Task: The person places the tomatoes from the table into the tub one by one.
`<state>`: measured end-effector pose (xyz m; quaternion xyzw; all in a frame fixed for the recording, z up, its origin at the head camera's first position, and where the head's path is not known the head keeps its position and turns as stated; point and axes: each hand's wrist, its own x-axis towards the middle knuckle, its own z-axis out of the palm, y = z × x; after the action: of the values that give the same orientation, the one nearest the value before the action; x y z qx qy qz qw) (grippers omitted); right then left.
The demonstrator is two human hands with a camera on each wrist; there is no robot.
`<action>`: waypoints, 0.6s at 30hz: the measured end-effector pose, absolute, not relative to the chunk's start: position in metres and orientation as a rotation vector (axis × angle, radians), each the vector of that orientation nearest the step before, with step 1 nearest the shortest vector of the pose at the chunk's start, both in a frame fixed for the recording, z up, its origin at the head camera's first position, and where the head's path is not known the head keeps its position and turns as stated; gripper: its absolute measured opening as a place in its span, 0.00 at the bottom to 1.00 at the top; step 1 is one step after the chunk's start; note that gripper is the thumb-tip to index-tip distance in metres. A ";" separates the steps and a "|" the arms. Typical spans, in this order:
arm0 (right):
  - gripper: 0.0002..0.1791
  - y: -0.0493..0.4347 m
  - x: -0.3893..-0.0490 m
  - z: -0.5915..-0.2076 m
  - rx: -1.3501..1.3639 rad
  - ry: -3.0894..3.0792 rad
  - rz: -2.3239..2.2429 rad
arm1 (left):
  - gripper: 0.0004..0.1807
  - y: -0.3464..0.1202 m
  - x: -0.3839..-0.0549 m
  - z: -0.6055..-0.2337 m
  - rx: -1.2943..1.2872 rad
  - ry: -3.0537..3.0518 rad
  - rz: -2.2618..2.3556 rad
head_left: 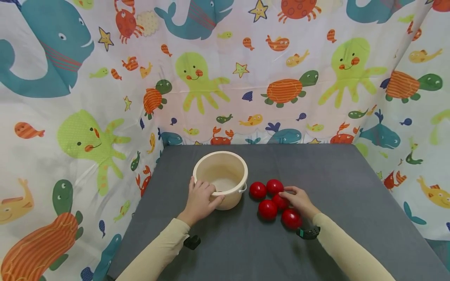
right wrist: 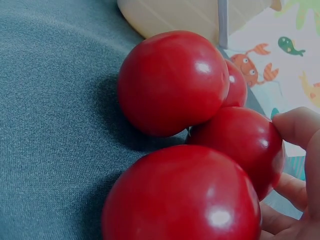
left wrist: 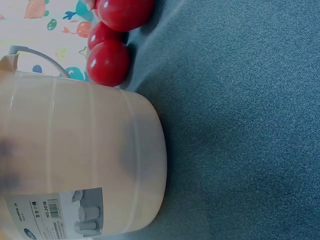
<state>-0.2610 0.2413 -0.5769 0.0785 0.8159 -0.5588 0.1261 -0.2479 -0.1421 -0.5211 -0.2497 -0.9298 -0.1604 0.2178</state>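
A cream plastic bucket (head_left: 234,200) stands upright on the table, and the left hand (head_left: 201,199) grips its near rim with fingers over the edge and thumb outside. In the left wrist view the bucket (left wrist: 105,145) shows a printed label low on its wall. Several glossy red tomatoes lie clustered to its right. The right hand (head_left: 299,201) holds the middle tomato (right wrist: 245,145), thumb on one side and fingers on the other. Beside that one sit a near tomato (head_left: 291,218), a left tomato (head_left: 267,210) and a far tomato (head_left: 274,187).
A dark grey cloth (head_left: 316,168) covers the table. Behind and at both sides hangs a white curtain (head_left: 218,117) printed with sea animals. The bucket's pale handle (head_left: 243,189) hangs down on the side facing the tomatoes. Each wrist wears a dark band (head_left: 308,233).
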 end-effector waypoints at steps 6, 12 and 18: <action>0.35 0.242 -0.262 -0.578 0.242 2.369 -1.642 | 0.20 -0.141 -0.248 -0.521 -0.694 -2.569 -0.454; 0.31 0.243 -0.263 -0.578 0.260 2.344 -1.683 | 0.20 -0.141 -0.248 -0.522 -0.694 -2.562 -0.443; 0.25 0.246 -0.262 -0.576 0.299 2.303 -1.744 | 0.21 -0.141 -0.249 -0.521 -0.691 -2.555 -0.442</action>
<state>-0.2622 0.2456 -0.5758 0.1023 0.7873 -0.5963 0.1186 -0.2491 -0.1411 -0.5215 -0.2508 -0.9272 -0.1604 0.2272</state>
